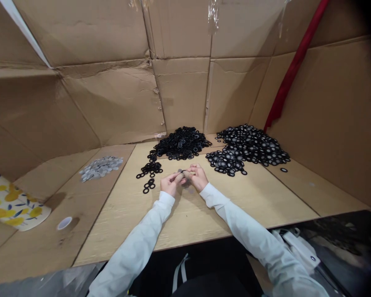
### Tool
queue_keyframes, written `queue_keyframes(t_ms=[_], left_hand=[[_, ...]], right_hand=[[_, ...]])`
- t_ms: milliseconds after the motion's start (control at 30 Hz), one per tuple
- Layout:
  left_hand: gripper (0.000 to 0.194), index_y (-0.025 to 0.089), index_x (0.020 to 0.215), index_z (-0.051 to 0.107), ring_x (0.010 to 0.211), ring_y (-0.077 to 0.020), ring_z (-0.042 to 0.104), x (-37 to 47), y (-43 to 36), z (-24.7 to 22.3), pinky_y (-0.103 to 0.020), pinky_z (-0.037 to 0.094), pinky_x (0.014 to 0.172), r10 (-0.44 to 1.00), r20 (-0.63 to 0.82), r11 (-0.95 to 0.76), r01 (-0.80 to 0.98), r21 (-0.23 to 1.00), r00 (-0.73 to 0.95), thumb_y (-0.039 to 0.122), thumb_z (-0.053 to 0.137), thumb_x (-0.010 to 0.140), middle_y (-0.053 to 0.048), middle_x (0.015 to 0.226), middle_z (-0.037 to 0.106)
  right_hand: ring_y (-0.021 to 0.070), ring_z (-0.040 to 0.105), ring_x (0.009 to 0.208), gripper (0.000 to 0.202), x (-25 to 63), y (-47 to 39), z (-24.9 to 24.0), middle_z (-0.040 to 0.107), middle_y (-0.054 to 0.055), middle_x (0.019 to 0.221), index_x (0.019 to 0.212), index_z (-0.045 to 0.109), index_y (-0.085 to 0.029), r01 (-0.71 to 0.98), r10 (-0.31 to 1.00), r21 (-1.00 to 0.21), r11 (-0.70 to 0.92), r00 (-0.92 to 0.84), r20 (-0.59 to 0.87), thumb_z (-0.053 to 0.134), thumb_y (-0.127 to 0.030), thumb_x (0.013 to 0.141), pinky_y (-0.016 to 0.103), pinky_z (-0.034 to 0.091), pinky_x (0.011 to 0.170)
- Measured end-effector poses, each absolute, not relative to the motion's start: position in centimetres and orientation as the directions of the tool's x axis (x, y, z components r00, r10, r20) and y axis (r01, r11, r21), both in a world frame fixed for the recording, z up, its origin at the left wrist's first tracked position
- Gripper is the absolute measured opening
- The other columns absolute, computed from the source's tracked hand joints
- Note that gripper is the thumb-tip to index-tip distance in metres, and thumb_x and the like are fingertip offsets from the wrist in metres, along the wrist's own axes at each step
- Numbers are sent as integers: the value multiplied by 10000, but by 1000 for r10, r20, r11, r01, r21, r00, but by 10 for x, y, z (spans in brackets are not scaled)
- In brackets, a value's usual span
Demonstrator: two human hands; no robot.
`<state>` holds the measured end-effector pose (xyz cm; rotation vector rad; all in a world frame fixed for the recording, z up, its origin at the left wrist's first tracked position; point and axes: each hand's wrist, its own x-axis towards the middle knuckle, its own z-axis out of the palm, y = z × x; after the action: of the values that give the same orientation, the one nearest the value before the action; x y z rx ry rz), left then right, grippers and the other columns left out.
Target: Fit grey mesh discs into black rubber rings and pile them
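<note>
Head camera, looking down on a pale board (235, 214): two bare hands in light sleeves meet near the middle, fingertips nearly touching around one small dark ring (183, 171). The left hand (169, 184) pinches it from the left and the right hand (199, 178) from the right, so the ring lies forward and inward of both palms, in the narrow gap between them. Neither hand is clearly nearer; both appear clamped on it. Round, the ring offers no long axis, and its tilt is too small and too covered by fingers to tell.

Loose grey discs (189, 190) lie on the board just below the fingertips, slightly toward the right hand. Loose black rings (146, 190) sit near the left hand, on its outer side, with a small cluster (151, 167) beyond them. Straight ahead rises a heap of black rings (183, 142); ahead and to the right spreads a larger heap of rings with pale centres (250, 146). Well apart, past the left hand, lies a pile of grey discs (101, 167).
</note>
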<state>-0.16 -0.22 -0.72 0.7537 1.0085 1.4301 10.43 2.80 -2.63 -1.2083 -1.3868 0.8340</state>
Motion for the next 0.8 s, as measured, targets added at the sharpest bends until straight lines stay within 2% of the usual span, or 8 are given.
queue_keyframes(t_ms=[167, 367, 633, 800], left_hand=[[203, 73, 617, 613, 554, -151, 598, -2, -1, -13, -326, 472, 696, 984, -153, 98, -454, 886, -87, 116, 712, 445, -71, 615, 629], [204, 108, 690, 629, 707, -170, 605, -8, -5, -2, -328, 438, 771, 996, -14, -33, -500, 866, -89, 217, 674, 523, -80, 768, 645], [137, 116, 694, 621, 718, -169, 602, -16, -5, 2, -326, 423, 804, 1000, -10, 0, -554, 832, -14, 222, 602, 610, -82, 742, 640], [137, 122, 716, 618, 735, -165, 598, -16, -6, 1, -320, 420, 807, 1000, -6, -1, -543, 839, -13, 226, 581, 635, -79, 754, 636]], right_hand=[[152, 444, 827, 81, 104, 24, -22, 435, 49, 835, 577, 558, -142, 166, 964, -955, 247, 61, 260, 572, -222, 569, 270, 369, 738], [156, 449, 847, 150, 112, 19, -11, 433, 49, 843, 594, 565, -148, 106, 946, -941, 321, 17, 325, 561, -297, 587, 248, 386, 688], [148, 456, 823, 226, 118, 13, 0, 426, 37, 831, 607, 562, -156, 90, 926, -923, 373, 26, 377, 546, -382, 589, 230, 386, 626], [153, 459, 831, 210, 117, 13, -1, 425, 35, 829, 602, 558, -155, 53, 927, -926, 373, 31, 375, 563, -364, 579, 242, 389, 651]])
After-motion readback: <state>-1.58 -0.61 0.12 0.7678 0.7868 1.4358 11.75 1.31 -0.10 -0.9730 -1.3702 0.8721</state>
